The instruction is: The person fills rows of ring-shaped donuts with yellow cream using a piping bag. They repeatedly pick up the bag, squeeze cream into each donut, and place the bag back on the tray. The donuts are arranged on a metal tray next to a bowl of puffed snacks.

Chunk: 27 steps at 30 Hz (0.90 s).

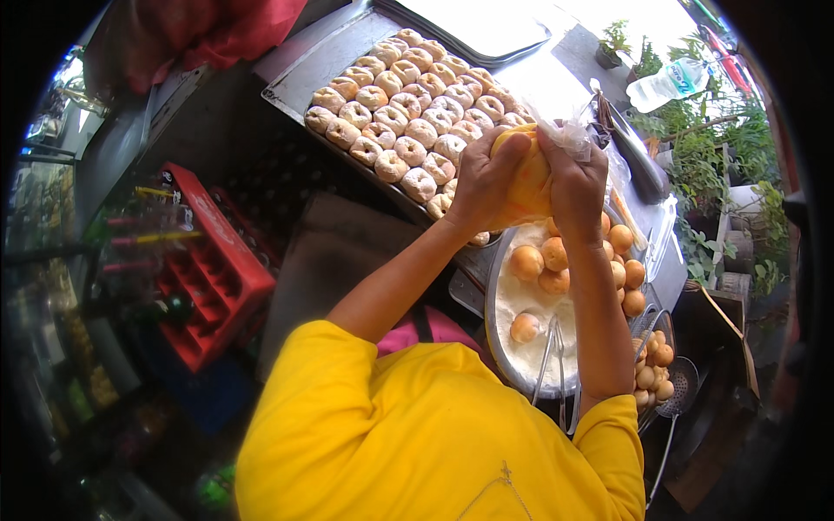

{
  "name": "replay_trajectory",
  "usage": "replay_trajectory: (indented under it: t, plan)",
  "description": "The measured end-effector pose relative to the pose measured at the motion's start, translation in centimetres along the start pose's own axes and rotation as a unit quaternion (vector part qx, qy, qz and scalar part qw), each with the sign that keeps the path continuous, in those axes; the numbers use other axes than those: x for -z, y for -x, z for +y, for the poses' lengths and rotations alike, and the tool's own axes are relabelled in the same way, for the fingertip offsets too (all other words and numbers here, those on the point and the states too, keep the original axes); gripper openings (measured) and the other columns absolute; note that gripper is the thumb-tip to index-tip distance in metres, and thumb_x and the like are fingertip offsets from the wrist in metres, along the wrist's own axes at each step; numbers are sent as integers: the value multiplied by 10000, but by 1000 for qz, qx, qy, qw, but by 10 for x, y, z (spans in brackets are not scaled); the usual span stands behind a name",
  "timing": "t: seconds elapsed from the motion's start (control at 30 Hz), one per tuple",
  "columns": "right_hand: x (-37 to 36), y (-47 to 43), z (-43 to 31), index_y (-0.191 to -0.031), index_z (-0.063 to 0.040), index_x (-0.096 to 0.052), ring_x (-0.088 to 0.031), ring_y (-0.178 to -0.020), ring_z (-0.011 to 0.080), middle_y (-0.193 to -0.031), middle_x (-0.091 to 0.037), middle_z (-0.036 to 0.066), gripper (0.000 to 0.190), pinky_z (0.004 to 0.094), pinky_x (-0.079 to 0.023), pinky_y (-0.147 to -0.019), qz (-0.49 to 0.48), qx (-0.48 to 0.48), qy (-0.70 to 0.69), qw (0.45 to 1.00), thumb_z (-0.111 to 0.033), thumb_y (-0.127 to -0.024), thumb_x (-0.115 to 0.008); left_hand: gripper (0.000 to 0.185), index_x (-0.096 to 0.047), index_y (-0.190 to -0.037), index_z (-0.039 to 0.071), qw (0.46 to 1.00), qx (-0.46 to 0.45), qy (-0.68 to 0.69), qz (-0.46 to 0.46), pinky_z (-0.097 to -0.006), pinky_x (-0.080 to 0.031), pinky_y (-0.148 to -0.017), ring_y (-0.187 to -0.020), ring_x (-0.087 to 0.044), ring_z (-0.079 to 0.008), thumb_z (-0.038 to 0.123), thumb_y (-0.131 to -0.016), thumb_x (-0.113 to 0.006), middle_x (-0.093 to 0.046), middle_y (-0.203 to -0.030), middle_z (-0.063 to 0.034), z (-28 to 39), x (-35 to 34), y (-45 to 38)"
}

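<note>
Both my hands grip a clear plastic bag of yellow-orange filling (529, 185) above the right part of a metal tray. My left hand (492, 172) holds its left side; my right hand (576, 179) closes around the gathered neck on the right. Rows of sugar-dusted doughnuts (420, 132), with holes or dents in their tops, cover the tray (287, 98). Below my hands, a basin (494, 312) holds white powder, likely sugar, with several plain round buns (526, 262) in it. Metal tongs (550, 345) rest against the basin's near rim, partly behind my right forearm.
More brown buns (655, 371) lie in a wire basket at the right, beside a perforated skimmer (681, 384). A red plastic bottle crate (215, 280) stands at the left. A plastic bottle (671, 84), potted plants (612, 45) and black trays (515, 55) are beyond my hands.
</note>
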State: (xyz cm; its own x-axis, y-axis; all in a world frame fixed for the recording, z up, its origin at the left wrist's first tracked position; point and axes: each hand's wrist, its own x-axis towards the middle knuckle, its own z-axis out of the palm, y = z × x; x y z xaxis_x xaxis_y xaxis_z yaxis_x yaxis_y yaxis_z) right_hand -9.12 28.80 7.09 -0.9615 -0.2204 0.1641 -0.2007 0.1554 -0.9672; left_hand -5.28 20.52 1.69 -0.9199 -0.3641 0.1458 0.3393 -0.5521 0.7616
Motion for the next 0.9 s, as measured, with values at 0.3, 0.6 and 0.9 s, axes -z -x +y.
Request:
replay_trajectory:
  t: [0.3, 0.6, 0.9]
  plan:
    - [7, 0, -18, -808, 10, -608, -549, -654, 90, -724, -605, 39, 121, 206, -429, -607, -9, 48, -42, 998, -100, -763, -589, 273, -548, -876, -7, 1000, -12, 14, -10, -180, -433, -590, -682, -497, -42, 261, -821, -535, -547, -769, -20, 10, -11, -1]
    - [12, -2, -22, -808, 11, -610, -549, -645, 91, -717, -605, 39, 129, 211, -432, -601, -10, 55, -51, 997, -109, -764, -591, 278, -551, -875, -8, 999, -27, 4, -25, -184, -437, -603, -700, -501, -44, 264, -823, -532, -548, -781, -25, 14, -18, -5]
    - [9, -1, -23, -818, 10, -610, -556, -653, 96, -722, -608, 43, 135, 212, -435, -609, -3, 65, -30, 997, -113, -763, -596, 279, -555, -885, -8, 999, -26, 8, -22, -181, -429, -598, -695, -493, -41, 264, -824, -533, -547, -781, -19, 13, -14, -5]
